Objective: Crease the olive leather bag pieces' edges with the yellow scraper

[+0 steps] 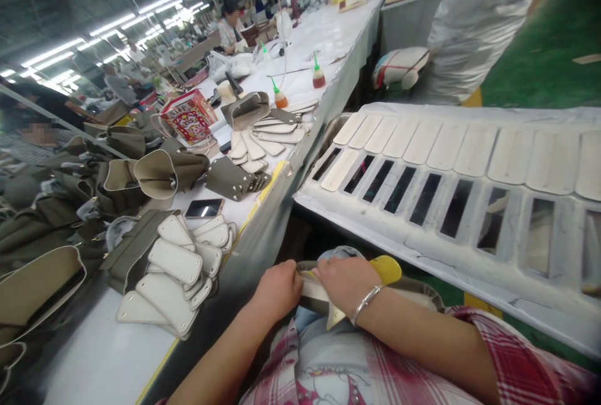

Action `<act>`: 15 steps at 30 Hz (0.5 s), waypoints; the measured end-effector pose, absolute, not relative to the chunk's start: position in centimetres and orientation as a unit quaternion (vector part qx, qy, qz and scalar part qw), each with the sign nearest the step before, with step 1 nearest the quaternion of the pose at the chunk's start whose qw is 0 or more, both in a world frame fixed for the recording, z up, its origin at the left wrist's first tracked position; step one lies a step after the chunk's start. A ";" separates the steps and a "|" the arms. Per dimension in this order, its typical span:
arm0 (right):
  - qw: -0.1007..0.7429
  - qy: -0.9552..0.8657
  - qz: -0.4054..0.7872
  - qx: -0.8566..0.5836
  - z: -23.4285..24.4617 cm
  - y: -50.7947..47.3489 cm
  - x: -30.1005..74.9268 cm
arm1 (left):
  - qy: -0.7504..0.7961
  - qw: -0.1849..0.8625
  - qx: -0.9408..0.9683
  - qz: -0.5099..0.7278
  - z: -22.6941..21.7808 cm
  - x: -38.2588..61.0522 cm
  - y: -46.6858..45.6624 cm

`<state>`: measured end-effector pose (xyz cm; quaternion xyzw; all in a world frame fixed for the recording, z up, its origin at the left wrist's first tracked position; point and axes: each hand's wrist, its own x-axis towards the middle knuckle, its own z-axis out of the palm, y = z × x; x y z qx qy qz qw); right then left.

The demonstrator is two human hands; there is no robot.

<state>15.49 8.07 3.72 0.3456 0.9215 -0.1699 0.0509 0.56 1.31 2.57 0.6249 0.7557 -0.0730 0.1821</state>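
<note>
On my lap lies an olive bag piece [315, 305] with a cream inner side, close under my body. My left hand [280, 287] is closed on its left edge, fingers curled over the rim. Further right, my right hand [348, 281], with a silver bangle at the wrist, is bent over the same piece; its fingertips are partly hidden. A yellow flap-shaped thing [387, 269] sticks out behind the right hand. On the table to the left, white oblong panels [176, 256] lie in a loose heap against a folded olive bag body [134, 248].
A white slotted rack [370, 205] with cream panels stands close on the right. Along the long white table [113, 355] are a phone [205, 208], olive bag bodies [173, 173], a red patterned paper bag [190, 118] and green-tipped glue bottles [318, 74]. Other people sit further back.
</note>
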 end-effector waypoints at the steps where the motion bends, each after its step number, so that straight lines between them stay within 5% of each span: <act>1: 0.047 0.922 -0.168 0.346 3.8 8.0 15.4 | 0.749 0.194 0.630 -0.065 2.8 0.4 1.3; 15: 0.049 0.923 -0.155 0.350 3.8 8.2 16.1 | 0.739 0.206 0.621 -0.158 3.4 1.4 3.3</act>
